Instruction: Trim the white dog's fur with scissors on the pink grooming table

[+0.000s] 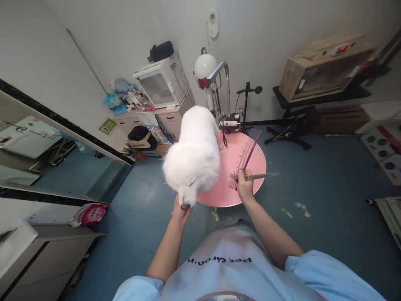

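A fluffy white dog stands on a round pink grooming table, its head towards me. My left hand is under its muzzle, cupping the chin; most of the fingers are hidden behind the snout. Over the right part of the table, my right hand is closed around a purple-spined comb and a pair of grooming scissors together. The comb points up and away, while the scissor blades stick out to the right. The comb's teeth are apart from the dog's coat.
Behind the table stand a white and red dryer and a curved metal arm. A cabinet carries a white box with a glass door. Further right is a wooden case on a black stand. Fur tufts lie on the blue floor.
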Demonstrator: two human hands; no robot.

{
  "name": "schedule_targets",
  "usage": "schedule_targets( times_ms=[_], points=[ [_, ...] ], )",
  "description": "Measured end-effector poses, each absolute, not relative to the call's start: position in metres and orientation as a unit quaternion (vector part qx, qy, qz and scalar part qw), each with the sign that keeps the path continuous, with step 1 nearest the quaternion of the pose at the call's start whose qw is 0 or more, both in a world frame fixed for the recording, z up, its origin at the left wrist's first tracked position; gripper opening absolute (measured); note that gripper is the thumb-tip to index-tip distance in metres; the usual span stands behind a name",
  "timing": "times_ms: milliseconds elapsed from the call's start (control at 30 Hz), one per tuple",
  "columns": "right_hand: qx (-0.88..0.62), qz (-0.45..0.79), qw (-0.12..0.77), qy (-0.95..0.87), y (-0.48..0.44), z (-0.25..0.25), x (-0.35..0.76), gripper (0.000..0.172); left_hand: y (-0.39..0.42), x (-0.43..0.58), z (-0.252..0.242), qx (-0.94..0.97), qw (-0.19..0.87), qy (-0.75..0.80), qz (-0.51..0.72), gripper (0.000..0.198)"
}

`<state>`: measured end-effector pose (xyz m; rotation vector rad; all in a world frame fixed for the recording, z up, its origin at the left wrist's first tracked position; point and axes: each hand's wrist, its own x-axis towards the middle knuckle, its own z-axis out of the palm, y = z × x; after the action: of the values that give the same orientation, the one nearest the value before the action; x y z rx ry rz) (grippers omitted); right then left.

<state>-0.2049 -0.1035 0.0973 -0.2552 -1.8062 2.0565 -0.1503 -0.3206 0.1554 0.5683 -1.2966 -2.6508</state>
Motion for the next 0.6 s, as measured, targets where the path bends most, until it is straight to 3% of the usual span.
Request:
schedule_targets(
  times_ms=[100,233,400,533,600],
  points=[
    [0.031,0.553,0.261,-0.791,-0.112,0.1,-0.183,0.022,-0.319,-0.154,0.156,0.18,0.086,-0.43,-0.88,0.033],
    [0.123,0.395,0.272,-0.869,-0.135,0.096,-0.181,0.036,-0.318,-0.156,0.159,0.185,0.086,-0.411,-0.889,0.034],
    [-0.048,0.408,0.271,-0.871,-0.113,0.092,-0.206,0.039,-0.317,-0.159,0.171,0.176,0.061,-0.421,-0.888,0.036],
    [0.027,0.431,0.24,-0.869,-0.12,0.099,-0.204,0.034,-0.316,-0.161,0.183,0.176,0.033,-0.422,-0.889,0.04],
    [-0.017,0.46,0.2,-0.865,-0.124,0.096,-0.202,0.034,-0.317,-0.158,0.185,0.17,0.029,-0.418,-0.892,0.038]
  ],
)
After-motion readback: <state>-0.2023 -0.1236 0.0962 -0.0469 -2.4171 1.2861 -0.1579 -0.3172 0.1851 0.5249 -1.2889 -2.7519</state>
